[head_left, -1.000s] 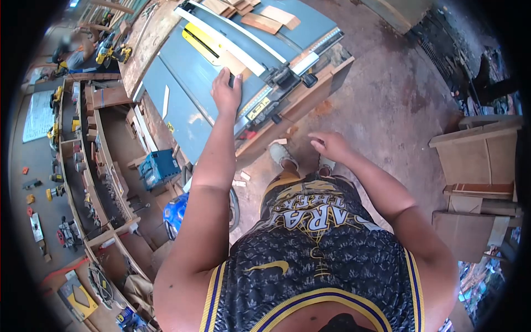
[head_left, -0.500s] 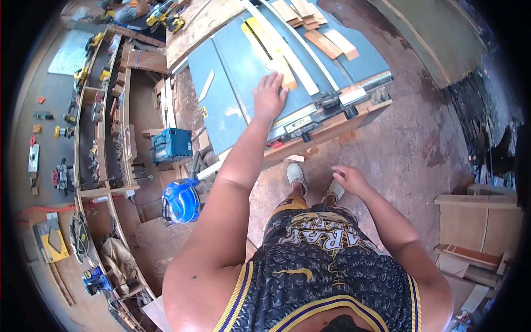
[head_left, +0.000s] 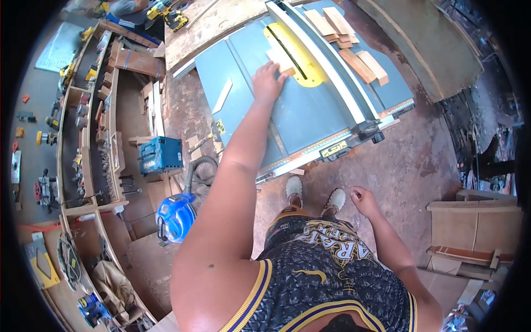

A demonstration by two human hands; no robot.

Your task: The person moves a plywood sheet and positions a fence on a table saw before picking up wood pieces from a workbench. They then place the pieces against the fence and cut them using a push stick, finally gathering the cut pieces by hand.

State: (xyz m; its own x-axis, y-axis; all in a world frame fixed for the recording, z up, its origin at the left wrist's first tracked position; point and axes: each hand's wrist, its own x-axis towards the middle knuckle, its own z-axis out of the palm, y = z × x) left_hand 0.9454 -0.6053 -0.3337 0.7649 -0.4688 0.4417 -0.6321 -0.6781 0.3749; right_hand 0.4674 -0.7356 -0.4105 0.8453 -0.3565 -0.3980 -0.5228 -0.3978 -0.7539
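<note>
My left hand (head_left: 268, 83) reaches over the blue-grey table saw (head_left: 307, 124). Its fingers and thumb are on a short wood piece (head_left: 283, 63), which is partly hidden by the hand. That piece lies at the left edge of the yellow throat plate (head_left: 308, 77), left of the dark blade slot. To the right runs the long rip fence (head_left: 332, 72). My right hand (head_left: 365, 200) hangs low in front of the saw, above the floor near my shoes. Its fingers are curled in, and I see nothing in them.
Several cut wood pieces (head_left: 365, 66) lie right of the fence. A thin pale strip (head_left: 222, 95) rests on the saw's left side. A blue vacuum (head_left: 176, 217) and teal toolbox (head_left: 160, 155) stand left, beside tool shelves (head_left: 91, 205). Stacked panels (head_left: 475, 227) stand right.
My left hand has shifted left with the wood piece, away from the fence and off the blade slot's line. The view has turned slightly, and my right hand has dropped lower.
</note>
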